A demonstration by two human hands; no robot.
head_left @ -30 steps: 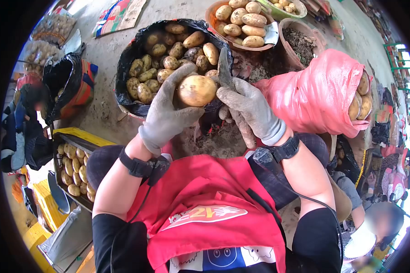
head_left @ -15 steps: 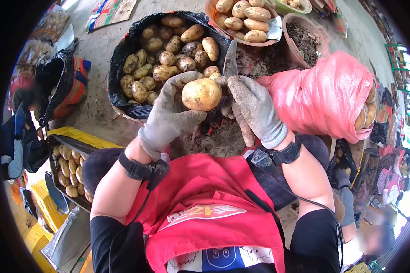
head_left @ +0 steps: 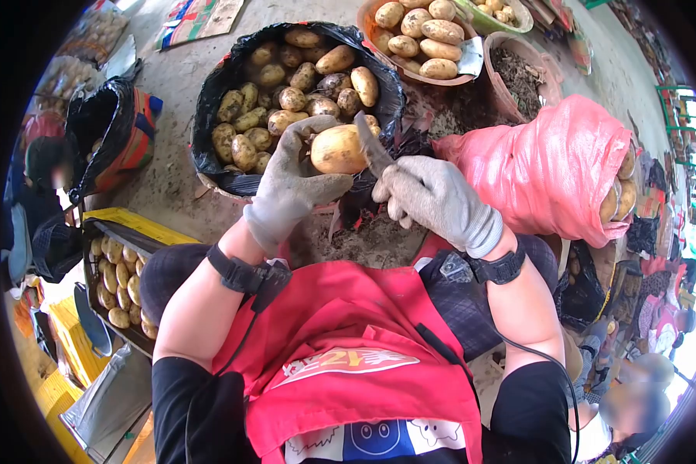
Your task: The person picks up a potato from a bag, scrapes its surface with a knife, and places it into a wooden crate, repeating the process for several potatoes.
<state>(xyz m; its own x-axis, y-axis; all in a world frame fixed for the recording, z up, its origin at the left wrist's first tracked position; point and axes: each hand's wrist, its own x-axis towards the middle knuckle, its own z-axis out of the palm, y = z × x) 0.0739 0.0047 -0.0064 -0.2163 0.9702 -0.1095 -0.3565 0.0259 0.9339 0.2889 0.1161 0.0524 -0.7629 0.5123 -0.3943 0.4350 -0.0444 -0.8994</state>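
My left hand (head_left: pixel 286 185), in a grey dirt-stained glove, grips a yellow potato (head_left: pixel 337 150) between thumb and fingers. My right hand (head_left: pixel 438 199), gloved too, is closed round a knife (head_left: pixel 372 147). Its dirty blade points up and left, overlapping the potato's right end in this view; the handle is hidden in the fist. Just beyond the left hand stands a basket lined with black plastic (head_left: pixel 206 155), holding many soil-smeared potatoes (head_left: pixel 292 99).
A pink sack of potatoes (head_left: pixel 533 166) lies to the right. Behind are an orange bowl of potatoes (head_left: pixel 450 80) and a tub of dark scraps (head_left: pixel 545 93). To the left sit a crate of potatoes (head_left: pixel 143 232) and an open bag (head_left: pixel 135 135). People (head_left: pixel 634 402) are at the edges.
The knife has swung from upright to leaning left, its blade now over the potato's right end. My right hand has turned, fingers now curled round the handle.
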